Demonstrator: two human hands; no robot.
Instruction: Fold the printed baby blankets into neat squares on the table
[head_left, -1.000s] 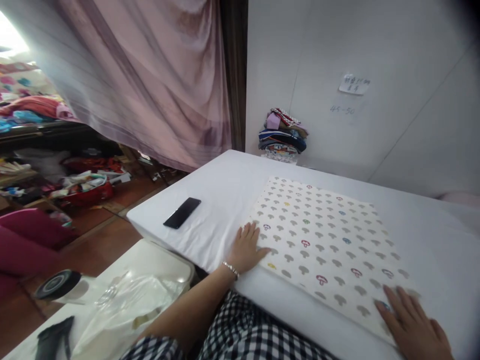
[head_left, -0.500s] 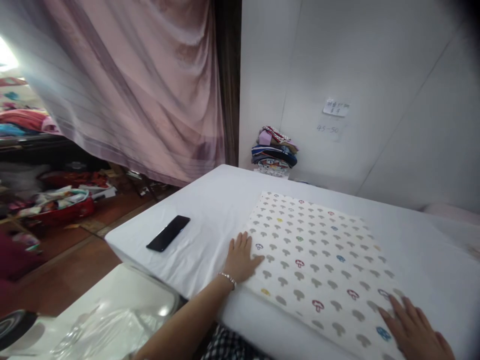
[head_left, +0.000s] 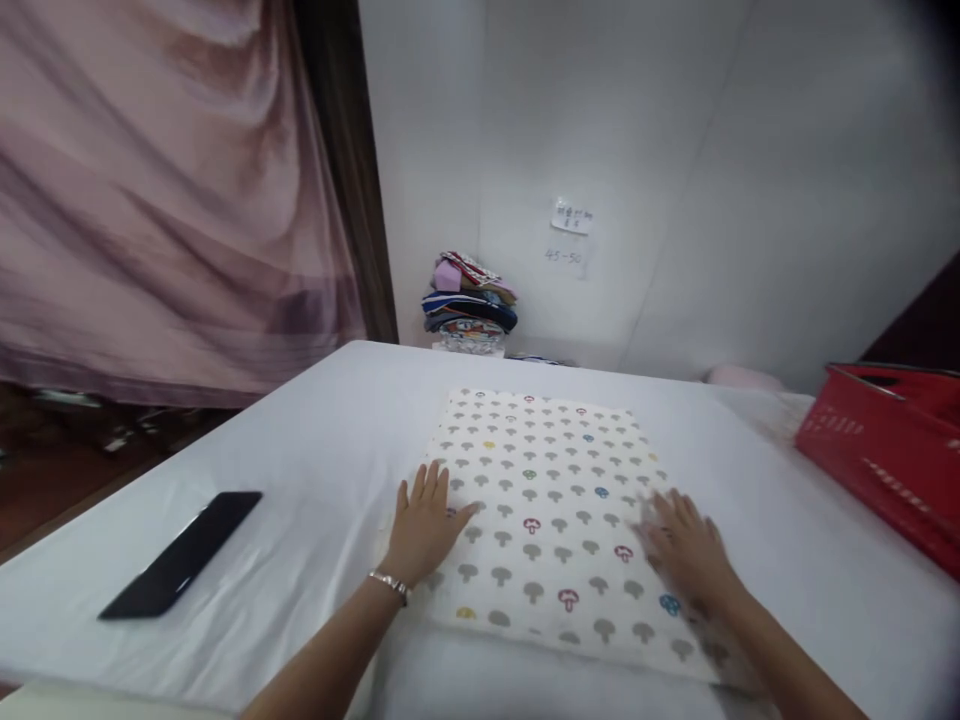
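A white cloth printed with grey and coloured mushrooms (head_left: pixel 551 500) lies spread on the white-covered table. On its left edge rests my left hand (head_left: pixel 426 525), fingers stretched out and a bracelet at the wrist. My right hand (head_left: pixel 691 550) lies over the cloth's right edge with its fingers spread, slightly blurred. Neither hand grips anything. Part of each side edge is hidden under the hands.
A black phone (head_left: pixel 182 555) lies on the table (head_left: pixel 315 430) at the left. Folded clothes (head_left: pixel 470 300) are stacked by the wall, below paper notes (head_left: pixel 571 217). At the right stands a red plastic basket (head_left: pixel 885 450). A pink curtain (head_left: pixel 165 180) hangs at the left.
The view has turned right, bringing the red basket into sight. My right hand has moved farther up along the cloth's right edge; my left hand stays on the left edge.
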